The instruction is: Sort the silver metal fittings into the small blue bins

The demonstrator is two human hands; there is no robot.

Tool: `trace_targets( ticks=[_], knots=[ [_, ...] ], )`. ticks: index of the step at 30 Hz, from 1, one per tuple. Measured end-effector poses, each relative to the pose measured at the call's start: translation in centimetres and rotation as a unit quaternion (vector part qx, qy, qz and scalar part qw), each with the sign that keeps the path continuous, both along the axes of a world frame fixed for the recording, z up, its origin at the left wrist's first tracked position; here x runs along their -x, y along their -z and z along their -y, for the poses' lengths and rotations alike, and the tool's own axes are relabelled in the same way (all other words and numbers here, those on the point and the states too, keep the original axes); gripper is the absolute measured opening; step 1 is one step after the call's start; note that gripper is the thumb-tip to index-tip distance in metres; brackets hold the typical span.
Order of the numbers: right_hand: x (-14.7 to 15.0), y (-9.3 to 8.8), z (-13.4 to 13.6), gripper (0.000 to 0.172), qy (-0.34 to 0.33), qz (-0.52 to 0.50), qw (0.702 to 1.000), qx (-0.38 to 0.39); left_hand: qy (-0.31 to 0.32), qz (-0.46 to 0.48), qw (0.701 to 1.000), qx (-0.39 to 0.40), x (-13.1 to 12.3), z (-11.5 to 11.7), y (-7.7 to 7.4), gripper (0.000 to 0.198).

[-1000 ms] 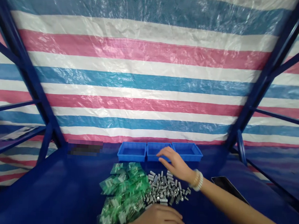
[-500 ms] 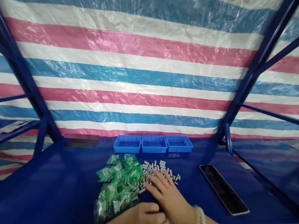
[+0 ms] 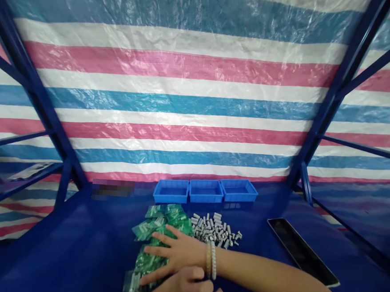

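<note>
Right hand [image 3: 185,253] (splayed wide) has shifted over the green bags [image 3: 176,213].

Head view faces striped sheet [image 3: 198,104], table [image 3: 88,241] below.

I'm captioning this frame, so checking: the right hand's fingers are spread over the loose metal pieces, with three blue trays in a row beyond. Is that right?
Not quite: the head view shows the right hand with its fingers spread over the green bags, not the loose metal pieces. The three blue trays are in a row beyond.
</note>
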State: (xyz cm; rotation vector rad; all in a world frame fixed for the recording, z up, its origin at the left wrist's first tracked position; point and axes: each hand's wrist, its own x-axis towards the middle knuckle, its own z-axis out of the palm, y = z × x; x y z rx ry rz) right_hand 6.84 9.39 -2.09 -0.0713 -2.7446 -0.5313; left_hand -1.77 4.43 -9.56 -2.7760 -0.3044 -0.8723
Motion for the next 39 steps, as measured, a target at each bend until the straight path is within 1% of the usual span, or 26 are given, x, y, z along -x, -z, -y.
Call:
trace_targets(
  ticks=[3, 5, 8, 10, 12, 15, 17, 19, 21, 23, 25, 26, 28, 29, 31, 34, 36, 37, 38, 39],
  knots=[
    [0.4, -0.5, -0.1, 0.036, -0.003, 0.011, 1.000, -0.008, 0.053, 0.018, 0.998, -0.014, -0.3, 0.2, -0.2, 0.015],
    [0.8, -0.6, -0.3, 0.031, -0.008, 0.015, 1.000, -0.013, 0.069, 0.024, 0.997, -0.019, -0.6, 0.4, -0.6, 0.017],
    [1.6, -0.5, -0.4, 0.032, -0.029, 0.029, 0.999, -0.023, 0.070, 0.020, 0.997, -0.024, -0.7, 0.5, -1.0, 0.015],
    [2.1, -0.4, -0.5, 0.037, -0.038, 0.036, 0.998, -0.021, 0.071, 0.013, 0.997, -0.029, -0.4, 0.6, -1.1, 0.019],
    [2.3, -0.3, -0.5, 0.040, -0.039, 0.035, 0.999, -0.012, 0.072, 0.009, 0.997, -0.035, -0.1, 0.5, -1.0, 0.016],
    [2.5, -0.3, -0.5, 0.037, -0.043, 0.025, 0.999, 0.007, 0.079, 0.003, 0.996, -0.044, 0.3, 0.3, -1.2, 0.019],
    [2.3, -0.3, -0.6, 0.032, -0.044, 0.018, 0.999, 0.022, 0.082, -0.005, 0.995, -0.056, 0.2, 0.3, -1.8, 0.017],
    [2.0, -0.5, -0.8, 0.026, -0.042, 0.015, 0.998, 0.033, 0.070, 0.016, 0.995, -0.075, 0.0, 0.5, -3.1, 0.014],
    [1.3, -0.8, -1.1, 0.020, -0.031, 0.013, 0.999, 0.037, 0.047, 0.083, 0.991, -0.094, -0.1, 0.9, -4.7, 0.017],
    [0.2, -1.2, -1.5, 0.016, -0.002, 0.007, 0.999, 0.049, 0.021, 0.118, 0.987, -0.103, 0.0, 1.5, -6.4, 0.018],
    [-1.4, -1.4, -1.9, 0.014, 0.037, -0.004, 0.997, 0.068, 0.002, 0.084, 0.991, -0.107, 0.5, 2.0, -7.6, 0.015],
    [-2.2, -1.5, -2.1, 0.015, 0.057, -0.010, 0.995, 0.079, -0.008, 0.061, 0.992, -0.107, 0.9, 2.1, -7.9, 0.013],
    [-4.0, -1.5, -2.6, 0.016, 0.095, -0.024, 0.990, 0.099, -0.044, 0.049, 0.994, -0.092, 1.8, 2.2, -7.9, 0.011],
    [-4.9, -1.5, -2.9, 0.016, 0.112, -0.030, 0.987, 0.111, -0.072, 0.042, 0.994, -0.075, 2.3, 2.1, -7.7, 0.018],
    [-6.4, -1.4, -3.4, 0.018, 0.145, -0.045, 0.979, 0.138, -0.149, 0.008, 0.988, -0.030, 3.2, 1.8, -7.3, 0.041],
    [-8.7, -1.2, -3.6, 0.020, 0.187, -0.073, 0.963, 0.182, -0.278, -0.056, 0.959, 0.024, 4.3, 0.8, -6.6, 0.083],
    [-10.4, -1.0, -3.2, 0.025, 0.218, -0.098, 0.949, 0.204, -0.336, -0.060, 0.939, 0.042, 4.9, -0.1, -6.3, 0.098],
    [-11.4, -0.8, -2.9, 0.031, 0.238, -0.112, 0.940, 0.218, -0.353, -0.059, 0.932, 0.050, 5.3, -0.6, -6.2, 0.103],
    [-12.4, -0.4, -2.5, 0.042, 0.260, -0.124, 0.929, 0.234, -0.364, -0.058, 0.928, 0.059, 5.6, -1.1, -6.1, 0.106],
    [-13.4, 0.0, -2.1, 0.059, 0.284, -0.131, 0.914, 0.257, -0.370, -0.057, 0.924, 0.071, 5.9, -1.7, -6.0, 0.109]
  ],
)
